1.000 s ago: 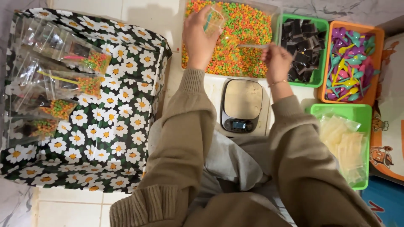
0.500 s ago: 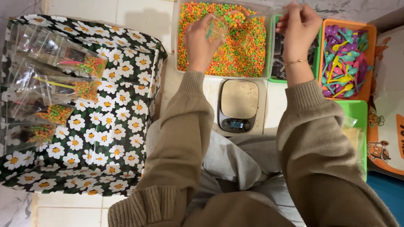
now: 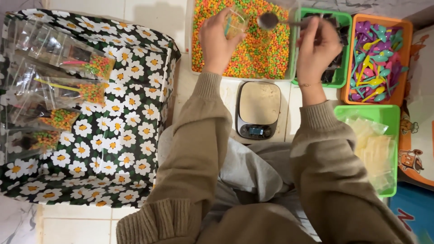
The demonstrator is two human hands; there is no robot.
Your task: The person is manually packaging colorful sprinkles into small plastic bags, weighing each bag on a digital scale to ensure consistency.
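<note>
The little clear bag [image 3: 235, 22] is pinched upright over the tray [image 3: 289, 68], mouth open toward the spoon [image 3: 270, 20]. That spoon's metal, bowl just beside the bag's top, handle running right. Below sit heaps of orange, green and yellow candy [image 3: 257, 54].

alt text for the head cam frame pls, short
Seen from above, a person's left hand holds a small clear bag over a tray of orange, green and yellow pellets, while the right hand holds a metal spoon at the bag's mouth. A kitchen scale sits below the tray; filled bags lie on a daisy-print cloth to the left.
</note>
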